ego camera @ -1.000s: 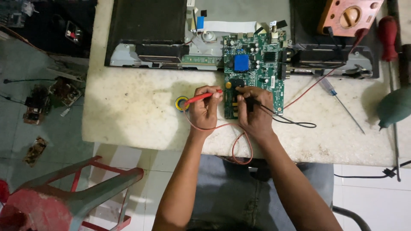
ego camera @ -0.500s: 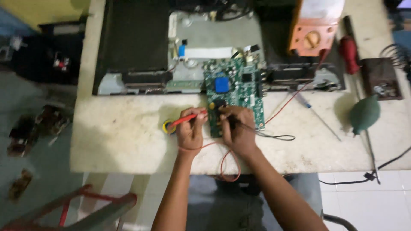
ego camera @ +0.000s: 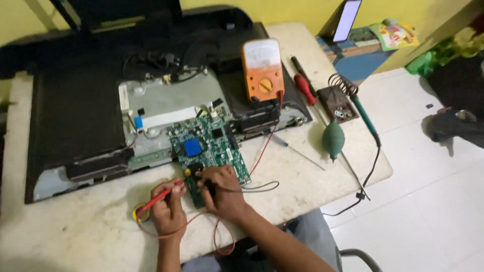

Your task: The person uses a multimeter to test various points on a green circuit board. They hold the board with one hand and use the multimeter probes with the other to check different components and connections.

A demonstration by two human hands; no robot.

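Observation:
My left hand grips a red test probe whose tip touches the near edge of a green circuit board. My right hand holds a black test probe pressed onto the same board near a yellow part. The board has a blue square component and lies on the back of an opened flat screen set. Red and black leads run from the probes to an orange multimeter that rests on the set behind the board.
A yellow tape roll lies left of my left hand. Right of the board lie a red-handled screwdriver, a thin screwdriver, a green blower bulb, and a soldering iron beside its stand. White floor tiles show at right.
The camera view has swung up and rightwards, showing the multimeter face, the tools and the floor. Both hands still hold their probes on the board.

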